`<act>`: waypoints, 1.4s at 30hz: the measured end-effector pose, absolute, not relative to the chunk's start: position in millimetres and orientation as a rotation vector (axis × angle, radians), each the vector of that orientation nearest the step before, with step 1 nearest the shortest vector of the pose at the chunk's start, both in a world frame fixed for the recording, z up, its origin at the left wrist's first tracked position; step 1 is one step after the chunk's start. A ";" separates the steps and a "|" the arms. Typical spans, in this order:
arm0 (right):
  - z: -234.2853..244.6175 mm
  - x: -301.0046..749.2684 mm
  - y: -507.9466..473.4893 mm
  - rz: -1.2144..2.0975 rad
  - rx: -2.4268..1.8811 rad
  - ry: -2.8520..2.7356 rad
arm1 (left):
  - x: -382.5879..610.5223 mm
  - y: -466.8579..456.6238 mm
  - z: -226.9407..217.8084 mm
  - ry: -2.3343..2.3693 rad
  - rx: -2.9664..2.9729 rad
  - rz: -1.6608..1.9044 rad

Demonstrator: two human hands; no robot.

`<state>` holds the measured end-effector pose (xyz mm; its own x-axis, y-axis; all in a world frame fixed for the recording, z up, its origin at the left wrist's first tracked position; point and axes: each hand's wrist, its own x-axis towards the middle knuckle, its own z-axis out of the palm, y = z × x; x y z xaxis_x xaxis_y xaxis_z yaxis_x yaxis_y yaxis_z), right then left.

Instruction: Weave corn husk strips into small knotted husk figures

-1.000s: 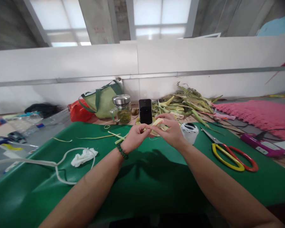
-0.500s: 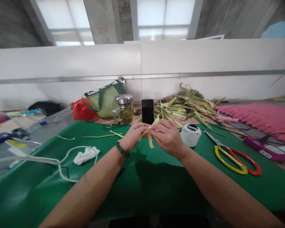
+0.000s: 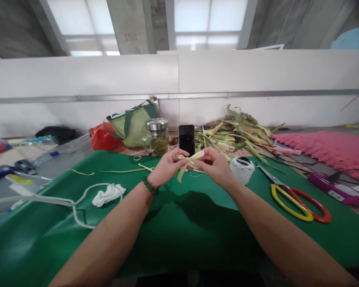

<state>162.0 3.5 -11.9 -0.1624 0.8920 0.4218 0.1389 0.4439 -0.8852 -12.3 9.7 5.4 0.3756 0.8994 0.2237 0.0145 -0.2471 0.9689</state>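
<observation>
Pale yellow corn husk strips [image 3: 192, 159] are pinched between my two hands above the green mat [image 3: 179, 239]. My left hand [image 3: 169, 166], with a dark green bead bracelet at the wrist, grips the strips from the left, and one end hangs below its fingers. On the other side my right hand [image 3: 214, 164] holds them between thumb and fingers. A black phone [image 3: 186, 139] stands upright just behind my hands. Close to my right wrist is a white wrapped container [image 3: 242, 170]. My fingers partly hide where the strips meet.
Scissors [image 3: 296, 199] with red and yellow handles lie at right. A heap of corn husks [image 3: 242, 129], a glass jar [image 3: 157, 137] and a green bag [image 3: 134, 125] stand at the back. At left are a white cable [image 3: 74, 207] and crumpled tissue [image 3: 109, 195].
My hands have moved apart a little, the right one to the right. The hanging husk end has swung left, and the other end now spreads toward my right fingers.
</observation>
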 end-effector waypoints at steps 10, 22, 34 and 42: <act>-13.7 153.5 0.7 0.928 -0.876 -1.559 | -9.4 11.7 2.9 0.953 1.615 1.204; -7.0 160.0 -12.6 0.570 -0.803 -1.749 | -11.1 16.6 1.9 0.843 1.444 1.251; -11.4 159.3 -6.5 0.109 -0.657 -1.796 | -5.4 8.8 3.9 0.744 1.590 1.184; -18.5 156.9 -3.7 0.114 -0.830 -1.676 | -1.6 5.1 1.1 0.756 1.614 1.145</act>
<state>156.9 -3.7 -18.5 -0.0439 0.5727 0.8186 0.4562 0.7405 -0.4936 -1.6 5.1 1.1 0.3620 0.8748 0.3221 -0.0480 -0.3275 0.9436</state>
